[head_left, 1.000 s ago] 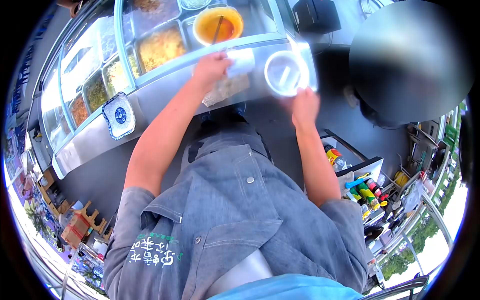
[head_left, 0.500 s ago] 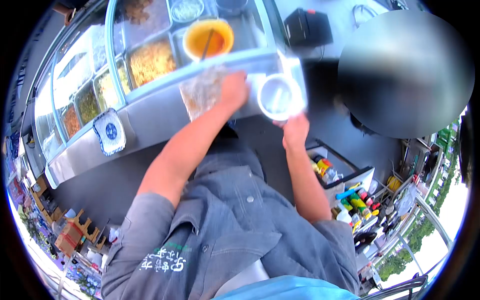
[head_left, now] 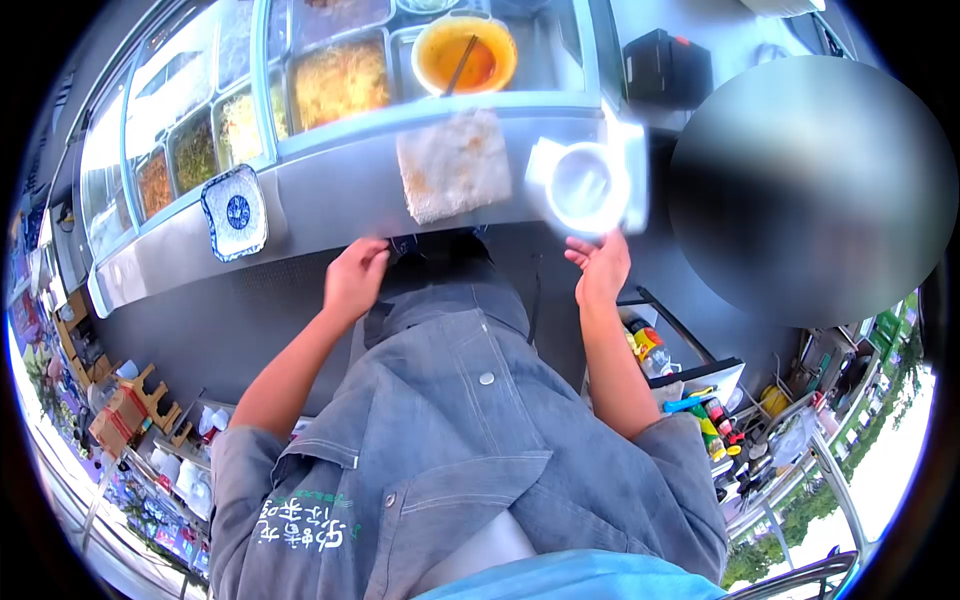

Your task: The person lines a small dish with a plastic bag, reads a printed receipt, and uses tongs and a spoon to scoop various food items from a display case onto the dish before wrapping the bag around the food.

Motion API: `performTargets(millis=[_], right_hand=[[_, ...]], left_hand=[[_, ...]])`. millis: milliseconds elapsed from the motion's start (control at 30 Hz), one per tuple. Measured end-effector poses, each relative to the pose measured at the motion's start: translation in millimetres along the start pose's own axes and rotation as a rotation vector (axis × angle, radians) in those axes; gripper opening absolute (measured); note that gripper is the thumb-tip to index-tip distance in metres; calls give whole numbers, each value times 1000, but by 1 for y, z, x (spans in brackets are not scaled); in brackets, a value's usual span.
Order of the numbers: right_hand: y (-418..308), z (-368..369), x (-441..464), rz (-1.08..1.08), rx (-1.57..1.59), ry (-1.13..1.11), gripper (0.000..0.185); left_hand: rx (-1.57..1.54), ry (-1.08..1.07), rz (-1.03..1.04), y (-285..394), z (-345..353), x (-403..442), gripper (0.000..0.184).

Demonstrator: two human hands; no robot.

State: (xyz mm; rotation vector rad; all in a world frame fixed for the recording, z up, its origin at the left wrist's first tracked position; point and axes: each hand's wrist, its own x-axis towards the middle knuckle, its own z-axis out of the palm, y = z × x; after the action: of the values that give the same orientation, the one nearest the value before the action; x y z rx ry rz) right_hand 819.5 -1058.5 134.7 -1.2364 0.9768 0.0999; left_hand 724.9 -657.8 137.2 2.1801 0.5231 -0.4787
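My left hand [head_left: 357, 278] is below the counter's front edge, its fingers loosely curled and a little apart from the thumb, with nothing visible in it. A square, pale flatbread-like sheet [head_left: 454, 166] with brownish patches lies on the steel counter [head_left: 330, 198], up and to the right of that hand. My right hand [head_left: 603, 268] is at the near rim of a round white bowl [head_left: 588, 188], fingers spread; whether a fingertip touches the rim is unclear. Blurred white material shows around the bowl at the counter's right end.
Behind the counter edge, a glass-framed case holds food trays [head_left: 340, 85] and an orange bowl [head_left: 464, 55] with a utensil. A blue-and-white dish [head_left: 236, 212] sits at left. At right are a black box [head_left: 667, 70], bottles [head_left: 650, 345] and a large blurred disc [head_left: 815, 190].
My left hand has drawn back from the sheet, down and left, and its fingers have loosened. The sheet now lies flat and fully visible. My right hand's fingers have spread beside the bowl.
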Motion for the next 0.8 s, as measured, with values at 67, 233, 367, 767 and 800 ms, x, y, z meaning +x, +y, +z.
performTargets(millis=[67,233,367,767,800], right_hand=[[36,-11,-10,112,-96,-42,33],[110,7,-61,342,-453,-309,33],[130,78,-85,308,-592,-543,26],[304,254,-251,6,-980,-1020,28],[304,266,-273,-49,-1009,-1086,28]], left_hand=[[-38,43,-158,-63,-17,-31,17],[-304,227,-650,-248,-29,-158,37],[-361,167,-544,-405,5,-253,35],[-233,89,-493,-401,-56,-345,51],[-176,53,-454,-415,-61,-347,49]])
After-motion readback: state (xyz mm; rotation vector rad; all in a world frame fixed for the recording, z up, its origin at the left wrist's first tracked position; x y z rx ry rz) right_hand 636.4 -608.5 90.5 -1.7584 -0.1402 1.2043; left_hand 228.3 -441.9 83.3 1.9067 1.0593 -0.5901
